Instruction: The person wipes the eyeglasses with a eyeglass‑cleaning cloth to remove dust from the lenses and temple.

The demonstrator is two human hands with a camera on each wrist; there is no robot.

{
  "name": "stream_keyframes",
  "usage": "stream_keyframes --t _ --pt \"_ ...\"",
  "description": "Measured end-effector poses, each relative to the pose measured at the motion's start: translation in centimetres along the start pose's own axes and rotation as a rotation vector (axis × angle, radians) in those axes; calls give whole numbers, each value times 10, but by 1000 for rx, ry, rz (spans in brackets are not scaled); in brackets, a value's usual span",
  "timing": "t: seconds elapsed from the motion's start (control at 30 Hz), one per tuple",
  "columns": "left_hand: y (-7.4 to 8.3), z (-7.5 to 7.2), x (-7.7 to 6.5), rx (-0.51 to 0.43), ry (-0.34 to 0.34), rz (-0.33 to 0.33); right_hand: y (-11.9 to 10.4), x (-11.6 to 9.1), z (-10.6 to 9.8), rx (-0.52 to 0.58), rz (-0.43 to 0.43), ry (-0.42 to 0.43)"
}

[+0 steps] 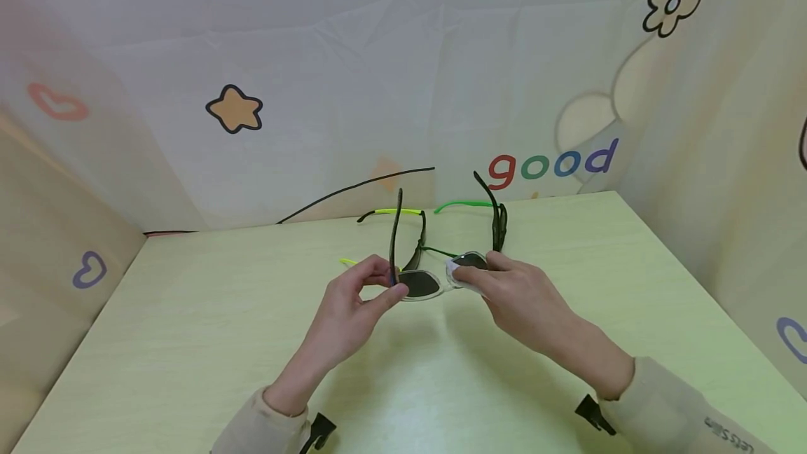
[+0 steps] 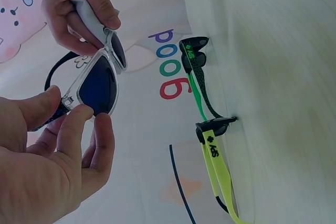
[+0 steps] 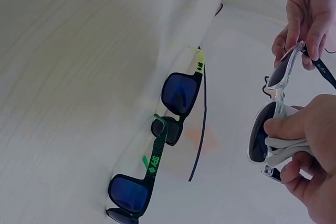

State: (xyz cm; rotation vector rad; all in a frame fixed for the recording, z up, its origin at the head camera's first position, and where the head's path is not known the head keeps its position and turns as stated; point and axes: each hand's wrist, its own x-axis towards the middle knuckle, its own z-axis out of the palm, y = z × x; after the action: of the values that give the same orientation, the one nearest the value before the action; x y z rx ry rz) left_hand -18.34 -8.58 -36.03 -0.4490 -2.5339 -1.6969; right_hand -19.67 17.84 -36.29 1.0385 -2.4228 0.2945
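Note:
A pair of sunglasses (image 1: 421,285) with a clear frame, dark lenses and black temples is held up above the table, temples spread. My left hand (image 1: 354,310) pinches it at the left hinge between thumb and fingers. At the other lens, my right hand (image 1: 526,296) grips the frame through a folded white cloth (image 3: 286,149), its thumb pressing on the dark lens. The cloth also shows in the left wrist view, bunched inside the right hand (image 2: 86,9). Part of the right lens is hidden by the fingers.
Behind the held pair, sunglasses with yellow temples (image 2: 218,153) and sunglasses with green temples (image 2: 195,66) stand on the pale table (image 1: 208,342). A printed curtain (image 1: 353,90) hangs along the table's back edge, with more fabric at both sides.

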Motion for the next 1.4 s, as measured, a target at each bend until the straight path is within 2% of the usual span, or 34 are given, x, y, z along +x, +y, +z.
stream_keyframes --t 0.4,0.9,1.0,1.13,1.4 --pt "-1 2 1 15 -9 23 1 0 3 -177 -63 -21" --pt "-1 3 1 10 -11 26 -12 0 1 -367 35 -31" --pt "-1 3 0 11 -10 28 -12 0 1 -359 39 -28" --pt "-2 2 0 17 -6 36 -10 1 1 -297 19 -16" --pt "-3 1 0 30 3 14 -1 -1 2 -215 -93 6"
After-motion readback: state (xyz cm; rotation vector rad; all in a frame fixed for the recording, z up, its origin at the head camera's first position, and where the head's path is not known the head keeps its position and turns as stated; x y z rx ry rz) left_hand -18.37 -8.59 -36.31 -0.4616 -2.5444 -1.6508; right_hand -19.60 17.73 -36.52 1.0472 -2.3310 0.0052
